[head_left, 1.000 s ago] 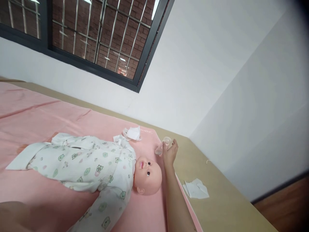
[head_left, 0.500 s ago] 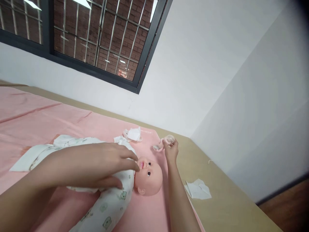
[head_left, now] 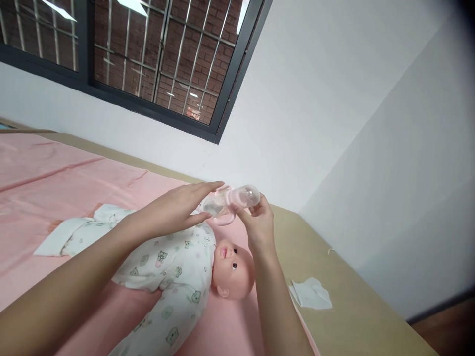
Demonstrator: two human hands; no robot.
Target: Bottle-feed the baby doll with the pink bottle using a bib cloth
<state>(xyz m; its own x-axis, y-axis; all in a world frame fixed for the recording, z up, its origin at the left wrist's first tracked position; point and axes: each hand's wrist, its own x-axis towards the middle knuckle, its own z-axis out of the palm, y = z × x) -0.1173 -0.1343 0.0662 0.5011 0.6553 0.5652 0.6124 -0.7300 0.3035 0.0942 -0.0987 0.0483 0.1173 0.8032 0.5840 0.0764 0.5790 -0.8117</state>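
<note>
A clear baby bottle (head_left: 216,201) with pink handles and a transparent cap lies tilted sideways in the air above the doll's far side. Its capped end is gripped by my right hand (head_left: 260,217), thumb at the collar and fingers behind the cap. Around the bottle's base reaches my left hand (head_left: 181,205), fingers stretched and thumb apart; whether it presses on the bottle is unclear. Below both hands, a bald baby doll (head_left: 235,272) in white bear-print clothes lies on its back, head to the right. My left forearm passes over its body.
A pink cloth (head_left: 222,326) covers much of the wooden surface (head_left: 363,316). On the right, by the cloth's edge, lies a folded white tissue (head_left: 311,293). White walls and a barred window (head_left: 159,59) stand behind.
The bottle has risen and moved left in my right hand. My left hand has moved from over the doll's chest up to the bottle's base.
</note>
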